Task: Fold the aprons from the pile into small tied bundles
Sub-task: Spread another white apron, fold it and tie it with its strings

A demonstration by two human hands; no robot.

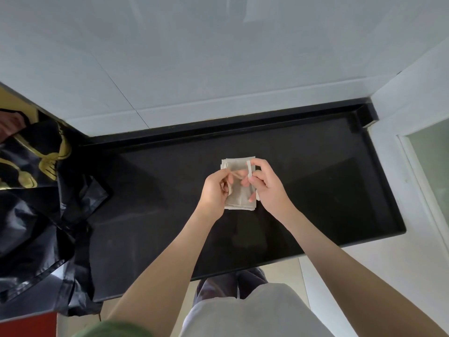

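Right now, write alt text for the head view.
The left hand and right hand each pinch a tie strap over a small folded beige apron on a black counter. A pile of black aprons with gold print sits at its left end.

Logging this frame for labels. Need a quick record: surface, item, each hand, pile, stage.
surface: black counter
item: folded beige apron, flat at the counter's middle
left hand: pinches one of the ties above the apron
right hand: pinches the other tie
pile: black aprons with gold print, at the counter's left end
stage: apron folded, tying under way
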